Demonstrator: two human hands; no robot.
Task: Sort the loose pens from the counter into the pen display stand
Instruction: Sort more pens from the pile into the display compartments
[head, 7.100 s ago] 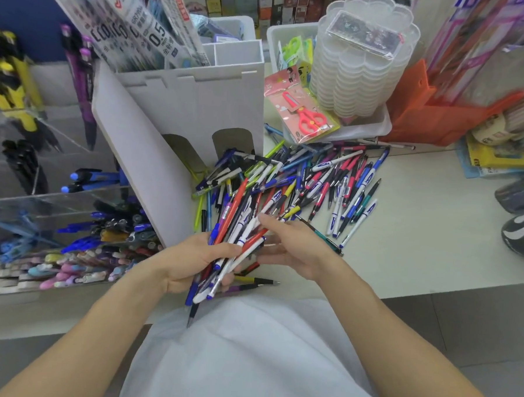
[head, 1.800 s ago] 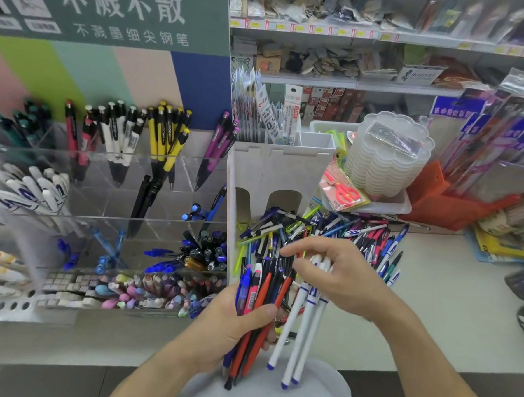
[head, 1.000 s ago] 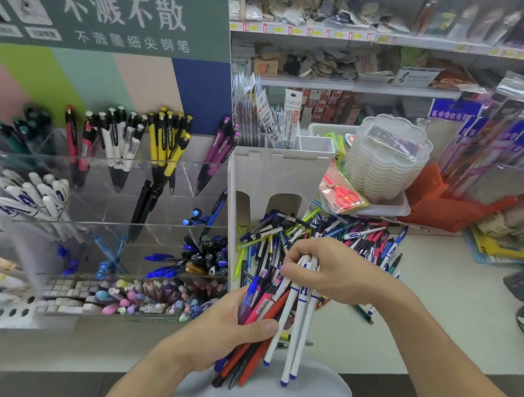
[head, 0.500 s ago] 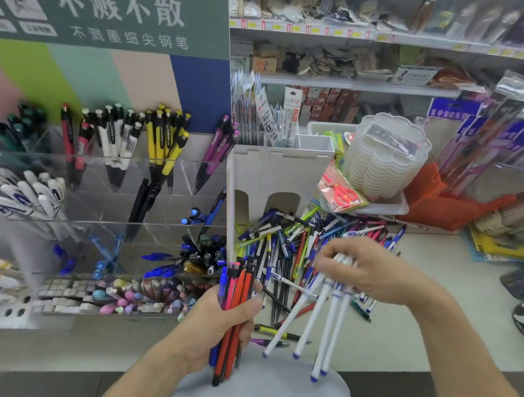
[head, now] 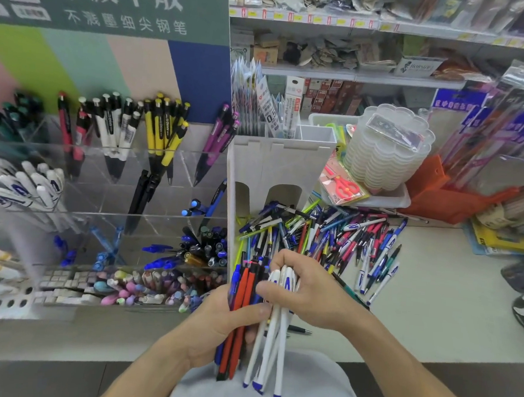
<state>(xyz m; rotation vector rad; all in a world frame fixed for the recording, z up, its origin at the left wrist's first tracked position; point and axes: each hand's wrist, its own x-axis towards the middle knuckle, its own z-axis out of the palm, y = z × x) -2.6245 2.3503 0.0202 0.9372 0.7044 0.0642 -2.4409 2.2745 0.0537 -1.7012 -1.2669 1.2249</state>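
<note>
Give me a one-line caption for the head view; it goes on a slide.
Left hand grips red and blue pens, right hand grips white pens, before the loose pile.

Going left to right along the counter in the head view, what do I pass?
Clear pen stand → white cardboard box → loose pen pile → packaged scissors → stack of clear trays → orange holder.

worktop (head: 449,302) pale, carrying loose pens (head: 337,241) heaped at centre | white slotted box (head: 277,168) standing at 11 o'clock of heap | clear pen display stand (head: 108,208) sitting at 9 o'clock | white tray (head: 388,200) resting at 1 o'clock
</note>
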